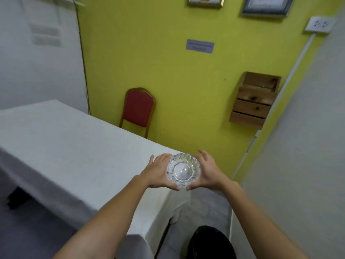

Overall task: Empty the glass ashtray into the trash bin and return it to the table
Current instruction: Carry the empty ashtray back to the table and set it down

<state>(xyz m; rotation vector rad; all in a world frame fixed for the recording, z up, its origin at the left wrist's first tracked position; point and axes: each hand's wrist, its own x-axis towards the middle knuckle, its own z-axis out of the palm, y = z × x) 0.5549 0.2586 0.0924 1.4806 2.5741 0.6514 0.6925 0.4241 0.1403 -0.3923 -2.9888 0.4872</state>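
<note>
While I stand at the corner of the tabletop (71, 157), I have the glass ashtray (183, 170) cupped between my two hands: my left hand (158, 172) wraps its left wall and my right hand (206, 173) its right wall, thumbs nearly meeting at the near rim. It sits over the tabletop's corner by the yellow wall (168, 81); whether its base rests on the white cloth or hangs just above it, I cannot tell. Its bowl looks almost clear, with only a small dark speck near the middle, so I judge the emptying is probably done. Thick cut glass like this should be heavy for its size, rigid, and slick under my palms, and it would chip or shatter if it dropped onto the floor. I think the scalloped outer wall is the place to grip, since the ridges give my fingers purchase, with both sides supported evenly. A dark round shape (211, 242) shows below me; I cannot say whether it is the bin.
</note>
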